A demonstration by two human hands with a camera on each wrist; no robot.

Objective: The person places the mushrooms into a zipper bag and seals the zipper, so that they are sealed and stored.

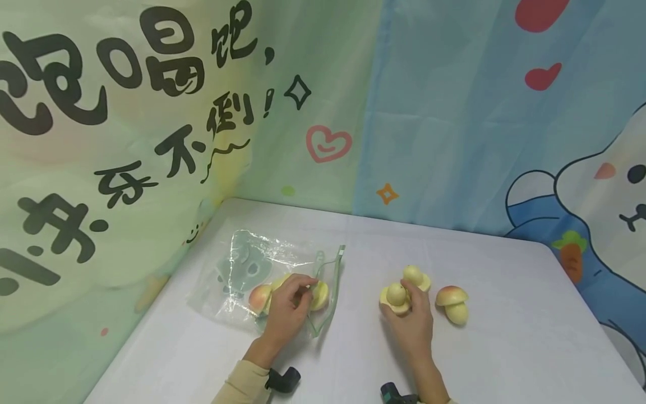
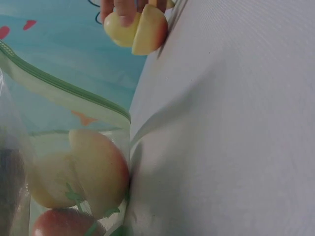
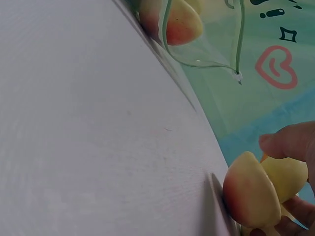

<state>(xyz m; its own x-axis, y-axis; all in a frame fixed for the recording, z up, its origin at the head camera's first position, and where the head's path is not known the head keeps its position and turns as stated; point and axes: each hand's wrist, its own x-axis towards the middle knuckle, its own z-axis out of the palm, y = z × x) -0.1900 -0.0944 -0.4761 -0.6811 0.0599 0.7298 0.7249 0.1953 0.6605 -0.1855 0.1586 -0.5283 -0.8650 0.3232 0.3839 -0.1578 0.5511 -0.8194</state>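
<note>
A clear zip bag with a green zip edge lies on the left of the table, its mouth facing right. Inside are several toy mushrooms, yellow with reddish caps; one mushroom shows near the mouth in the left wrist view. My left hand pinches the bag's film near the mouth, fingers curled. My right hand grips a toy mushroom, stem up, just above or on the table. Behind its fingers is a second mushroom. The fingers curve round the held mushroom in the right wrist view.
Another mushroom stands to the right of my right hand, tilted on its stem. The white table backs onto a printed cloth with cartoons and lettering.
</note>
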